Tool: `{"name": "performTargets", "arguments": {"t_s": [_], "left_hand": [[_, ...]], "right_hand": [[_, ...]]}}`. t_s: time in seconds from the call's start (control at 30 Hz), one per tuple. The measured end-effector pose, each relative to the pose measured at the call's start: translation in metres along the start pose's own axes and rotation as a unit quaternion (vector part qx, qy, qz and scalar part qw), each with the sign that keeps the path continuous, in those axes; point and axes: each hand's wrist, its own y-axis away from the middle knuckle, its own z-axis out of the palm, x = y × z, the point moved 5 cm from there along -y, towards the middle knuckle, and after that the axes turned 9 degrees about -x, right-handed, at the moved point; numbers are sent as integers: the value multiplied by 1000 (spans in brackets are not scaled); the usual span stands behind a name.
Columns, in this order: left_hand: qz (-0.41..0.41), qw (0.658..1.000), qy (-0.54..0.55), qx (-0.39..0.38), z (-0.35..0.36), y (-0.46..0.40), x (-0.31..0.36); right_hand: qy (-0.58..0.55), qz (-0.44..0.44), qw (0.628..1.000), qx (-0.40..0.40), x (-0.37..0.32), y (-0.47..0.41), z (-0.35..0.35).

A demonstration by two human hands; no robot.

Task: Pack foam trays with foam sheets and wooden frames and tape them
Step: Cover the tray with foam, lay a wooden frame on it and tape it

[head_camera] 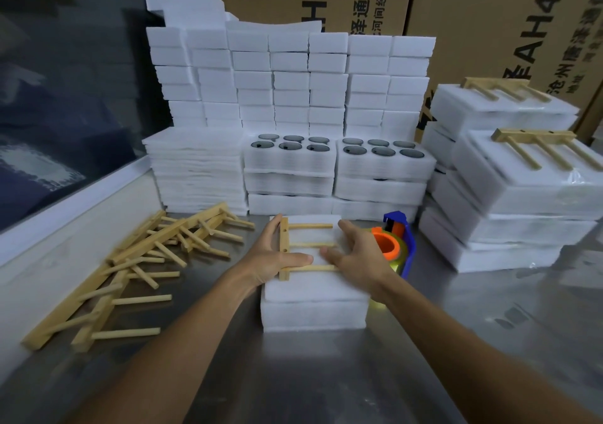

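Observation:
A white foam tray stack (314, 312) topped by a foam sheet sits in front of me on the steel table. A wooden frame (305, 245) with one bar and three dowels lies flat on it. My left hand (272, 257) grips the frame's bar at the left, thumb laid across the nearest dowel. My right hand (357, 253) rests with spread fingers on the dowel ends at the right. A tape dispenser (396, 244), blue with an orange core, stands just behind my right hand.
Loose wooden frames (140, 270) are heaped at the left. Foam sheets (195, 172), foam trays with round dark inserts (290, 165) and foam blocks (290, 77) are stacked behind. Packed stacks with frames on top (522, 178) stand at the right, cardboard boxes (489, 15) beyond.

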Motion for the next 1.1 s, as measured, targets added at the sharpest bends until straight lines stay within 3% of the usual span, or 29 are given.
{"name": "performTargets", "arguments": {"t_s": [0.2,0.4,0.5,0.57,0.77,0.87,0.97,1.1], "left_hand": [[-17,1000,2,20,-15,10,-1],[-19,1000,9,4,-12,9,0],[-18,1000,14,4,-11,8,-2],[-14,1000,14,3,-11,7,-2],[1,1000,12,16,-10,8,0],[7,1000,5,17,-6,10,0],[19,999,24,24,-5,9,1],[29,998,55,20,-5,6,-3]], "right_hand": [[-22,6,1000,-2,-8,1,13],[97,-9,994,-42,-17,-4,18],[84,6,995,-44,-5,0,17],[54,39,997,-30,13,5,12],[197,45,977,74,36,5,-27],[27,32,996,84,28,-1,-24],[-251,77,963,-63,13,-8,11],[-340,126,929,-79,13,-12,26]]}}
